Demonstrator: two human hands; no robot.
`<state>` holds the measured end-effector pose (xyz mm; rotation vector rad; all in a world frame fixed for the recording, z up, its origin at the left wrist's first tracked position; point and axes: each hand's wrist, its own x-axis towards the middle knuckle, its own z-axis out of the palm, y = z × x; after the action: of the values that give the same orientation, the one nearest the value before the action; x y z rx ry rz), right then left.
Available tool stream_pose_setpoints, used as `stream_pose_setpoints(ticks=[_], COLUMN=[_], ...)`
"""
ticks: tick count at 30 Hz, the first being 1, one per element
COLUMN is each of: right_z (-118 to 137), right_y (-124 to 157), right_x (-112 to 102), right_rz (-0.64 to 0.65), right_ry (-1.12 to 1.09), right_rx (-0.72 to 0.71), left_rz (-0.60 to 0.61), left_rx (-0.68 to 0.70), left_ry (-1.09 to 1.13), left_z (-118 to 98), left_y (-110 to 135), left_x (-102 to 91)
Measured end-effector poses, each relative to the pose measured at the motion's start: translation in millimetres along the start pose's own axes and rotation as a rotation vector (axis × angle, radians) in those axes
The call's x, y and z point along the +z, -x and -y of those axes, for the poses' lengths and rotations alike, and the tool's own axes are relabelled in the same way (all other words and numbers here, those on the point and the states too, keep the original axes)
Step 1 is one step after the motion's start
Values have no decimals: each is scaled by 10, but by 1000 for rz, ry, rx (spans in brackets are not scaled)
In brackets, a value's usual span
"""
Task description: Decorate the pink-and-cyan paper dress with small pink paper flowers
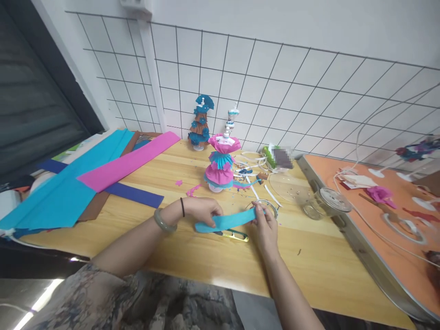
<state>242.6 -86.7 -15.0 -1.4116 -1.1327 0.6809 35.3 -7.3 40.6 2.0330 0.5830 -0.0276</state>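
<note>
My left hand [202, 210] and my right hand [264, 225] each pinch one end of a blue crepe paper strip [227, 222], held just above the wooden table [192, 256]. The left wrist wears a jade bangle and a black band. Small yellow-handled snips [233, 235] lie on the table under the strip. Behind the hands stands a pink and blue paper doll [220, 162] on a white base.
Large blue, pink and dark blue crepe sheets [85, 178] lie at the left. A brown and teal paper doll [201, 121] stands by the grid wall. Paper scraps, a glass jar [328, 201] and a tape roll sit right of centre. An orange table [385, 215] with cables stands at right.
</note>
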Motion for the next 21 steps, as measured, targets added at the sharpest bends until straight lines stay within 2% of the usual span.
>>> stream_pose_setpoints(ticks=[2, 5, 7, 9, 11, 12, 15, 19, 21], right_z=[-43, -40, -9, 19, 33, 35, 37, 47, 46], right_y=[-45, -113, -168, -234, -306, -340, -428, -516, -565], right_x=[28, 152, 285, 441, 595, 665, 831, 966, 1018], right_rz=[97, 243, 366, 483, 546, 557, 561, 566, 585], right_ry=[149, 235, 365, 587, 804, 877, 1021, 1079, 1078], right_rx=[-56, -139, -281, -478, -622, -649, -647, -600, -592], left_rz=[23, 59, 76, 67, -30, -93, -386, -707, -815], left_rx=[-27, -44, -27, 20, 50, 64, 229, 516, 534], left_ry=[-54, 44, 172, 331, 465, 537, 773, 1109, 1203], left_z=[11, 147, 306, 489, 663, 736, 867, 853, 817], left_y=[164, 405, 556, 709, 871, 954, 1179, 1297, 1266], left_x=[-94, -209, -273, -325, -364, -379, -422, -482, -502])
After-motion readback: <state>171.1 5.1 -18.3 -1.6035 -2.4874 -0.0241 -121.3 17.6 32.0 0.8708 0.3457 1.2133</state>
